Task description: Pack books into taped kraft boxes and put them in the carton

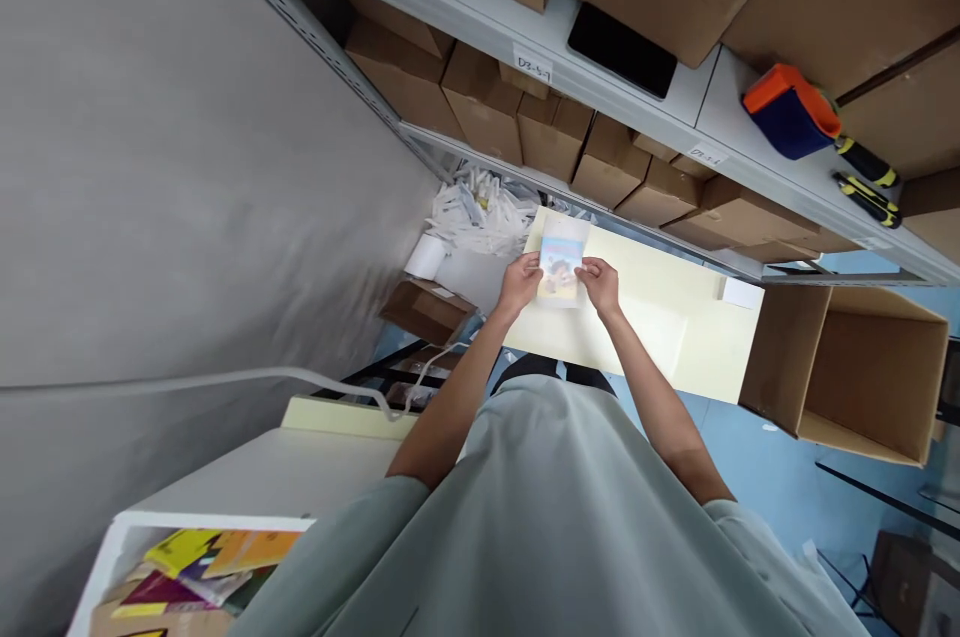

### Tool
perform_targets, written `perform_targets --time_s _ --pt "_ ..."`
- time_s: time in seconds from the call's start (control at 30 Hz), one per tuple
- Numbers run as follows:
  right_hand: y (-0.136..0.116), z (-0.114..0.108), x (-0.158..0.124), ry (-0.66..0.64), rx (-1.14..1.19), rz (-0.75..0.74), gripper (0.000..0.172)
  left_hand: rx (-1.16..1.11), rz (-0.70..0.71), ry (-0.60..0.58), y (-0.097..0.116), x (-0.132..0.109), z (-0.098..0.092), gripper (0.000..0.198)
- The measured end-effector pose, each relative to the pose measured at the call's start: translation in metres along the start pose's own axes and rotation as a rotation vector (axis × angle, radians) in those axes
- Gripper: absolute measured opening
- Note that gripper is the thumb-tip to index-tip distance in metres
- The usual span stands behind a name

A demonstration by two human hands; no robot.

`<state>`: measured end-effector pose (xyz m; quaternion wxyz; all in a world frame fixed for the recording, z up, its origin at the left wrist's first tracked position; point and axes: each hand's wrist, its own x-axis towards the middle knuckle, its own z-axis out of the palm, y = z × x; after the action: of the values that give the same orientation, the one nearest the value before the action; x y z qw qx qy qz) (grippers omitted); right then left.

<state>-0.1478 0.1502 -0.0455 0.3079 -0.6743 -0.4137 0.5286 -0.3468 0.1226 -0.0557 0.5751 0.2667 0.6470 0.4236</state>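
Note:
Between my two hands is a small, flat packet (562,267) with a pale blue top, a picture in the middle and a clear-looking upper edge. My left hand (520,283) pinches its left side, and my right hand (599,284) pinches the right side. The packet is held over the left part of a cream-coloured tabletop (637,297). Its printing is too blurred to read.
Cardboard boxes (555,132) line the shelves ahead. A black phone (622,49), a tape dispenser (791,112) and a utility knife (868,199) lie on the upper shelf. White paper scraps (484,212) pile up behind the table. An open carton (874,372) stands right.

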Motion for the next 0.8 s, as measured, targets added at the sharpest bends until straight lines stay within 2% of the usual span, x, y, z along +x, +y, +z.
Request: perform_targets --time_s 0.1,0.23,0.33,0.43,0.6,0.8 --pt "0.01 0.017 0.026 0.005 -0.154 0.021 0.037 0.065 0.044 0.076 -0.011 0.034 -0.003 0.042" --pt "0.02 0.038 0.054 0.048 -0.334 0.106 0.028 0.078 0.047 0.094 -0.023 0.068 0.0 0.037" --pt "0.027 0.05 0.069 0.054 -0.384 0.126 0.025 0.077 0.027 0.091 -0.032 0.081 0.005 0.038" --pt "0.032 0.054 0.074 0.035 -0.408 0.122 0.027 0.069 0.006 0.103 -0.039 0.085 0.007 0.043" --pt "0.03 0.038 0.055 -0.014 -0.416 0.042 0.033 0.022 0.004 0.133 -0.041 0.064 0.0 0.044" --pt "0.014 -0.004 0.005 -0.099 -0.336 -0.114 0.044 -0.096 0.096 0.199 -0.038 -0.006 -0.008 0.043"
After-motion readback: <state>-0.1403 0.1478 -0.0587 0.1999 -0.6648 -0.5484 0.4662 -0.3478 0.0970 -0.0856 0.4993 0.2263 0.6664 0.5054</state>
